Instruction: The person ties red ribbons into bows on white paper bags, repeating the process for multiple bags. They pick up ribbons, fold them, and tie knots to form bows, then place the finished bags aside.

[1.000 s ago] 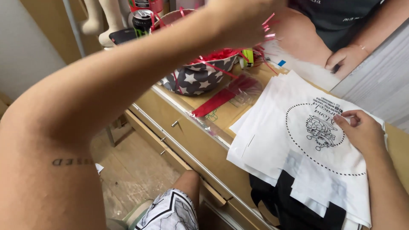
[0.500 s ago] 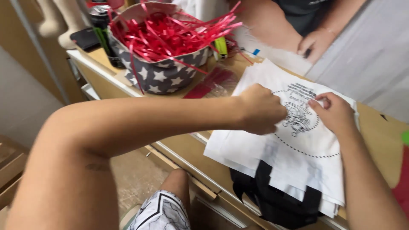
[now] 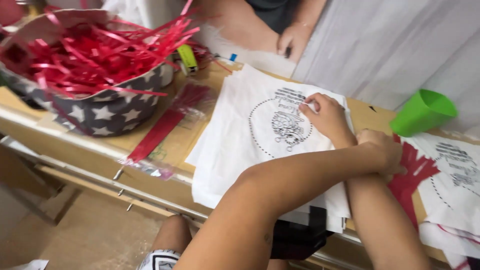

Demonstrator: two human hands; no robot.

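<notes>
Arms crossed over the table. Right hand (image 3: 327,117) rests on a stack of white printed bags (image 3: 260,145), fingers curled, thumb and forefinger pinching the top bag's upper edge just beside the round black print (image 3: 286,127); the print lies right under and to the left of those fingertips. Left hand (image 3: 382,150) reaches across over the right forearm, fingers folded down in a loose fist on a bunch of red paper shred (image 3: 412,175); the shred fans out from under the knuckles, so it looks gripped, but the fingertips are hidden. More printed white bags (image 3: 457,185) lie just past the shred, on its far side from the stack. Green plastic cup (image 3: 422,112) on its side, above the left hand, near but not touching. Well away from the right fingers, past the stack's far edge: flat clear packet of red shred (image 3: 165,127) on the wooden table (image 3: 180,147), then a star-patterned fabric basket (image 3: 107,110) heaped with loose red shred (image 3: 95,50). Another person's hand (image 3: 295,40) rests at the table's top edge, apart from both hands.
</notes>
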